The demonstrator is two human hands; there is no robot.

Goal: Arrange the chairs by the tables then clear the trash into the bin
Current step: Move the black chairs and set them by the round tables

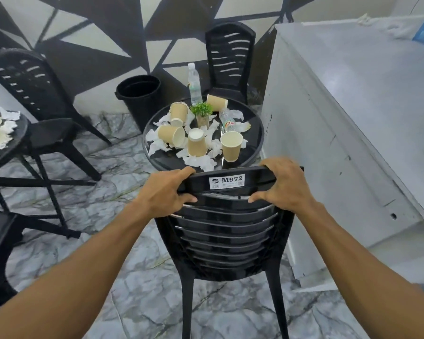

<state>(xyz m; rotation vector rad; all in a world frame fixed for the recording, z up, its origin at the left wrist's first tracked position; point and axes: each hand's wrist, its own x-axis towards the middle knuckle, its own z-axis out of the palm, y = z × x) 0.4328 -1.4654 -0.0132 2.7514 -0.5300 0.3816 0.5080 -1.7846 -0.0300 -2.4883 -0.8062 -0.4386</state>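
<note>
A black plastic chair stands right in front of me, its back against the near edge of a round black table. My left hand grips the left end of the chair's top rail and my right hand grips the right end. The table carries several paper cups, crumpled tissues, two plastic bottles and a small potted plant. A black bin stands on the floor behind the table, to its left.
Another black chair faces me across the table. At left, a third chair stands by a second table bearing cups and tissues. A grey cabinet runs along the right. The floor is marble-patterned tile.
</note>
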